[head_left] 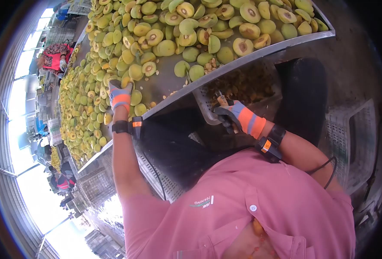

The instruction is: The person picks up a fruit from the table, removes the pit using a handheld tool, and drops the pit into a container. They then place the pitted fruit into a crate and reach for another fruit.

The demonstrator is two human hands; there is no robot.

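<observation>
My left hand [121, 93], in a grey and orange glove, reaches onto the metal table [163, 71]. Its fingers are closed around a yellow-green stone fruit [126, 81] at the pile's edge; whether it is whole or halved is hidden. Many halved stone fruits [154, 37] lie around it, some with brown pits or hollows showing. My right hand [235, 115], gloved alike, is held near my lap, below the table edge. It grips a small tool with a wooden handle [222, 100] and a narrow metal tip pointing up.
Under the table edge a pale plastic crate [206, 108] holds brownish pits and scraps. Another white crate [350, 142] stands at the right, beyond my dark-trousered leg [303, 99]. Far left, a person in a red vest [53, 60] works at the same pile.
</observation>
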